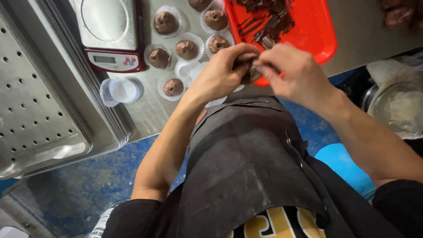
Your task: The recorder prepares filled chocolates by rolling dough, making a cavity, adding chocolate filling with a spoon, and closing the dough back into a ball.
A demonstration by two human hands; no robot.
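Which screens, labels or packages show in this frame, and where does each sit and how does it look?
Scale display: small grey rectangular screen on the dark red front of the kitchen scale, upper left on the steel counter.
Button panel: small coloured keys right of that display.
No packages or signs show.

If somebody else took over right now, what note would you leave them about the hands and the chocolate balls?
Left hand and right hand: together at the table edge, pinching one dark chocolate lump between the fingers.
Red tray: just behind the hands, smeared with chocolate mix.
Done: six chocolate balls sit in white paper cups beside the scale, a seventh half out of view at the top.
Left: one empty cup among the filled ones, a stack of empty cups near the scale, and mix on the tray.
Perforated metal trays lie beyond the scale.
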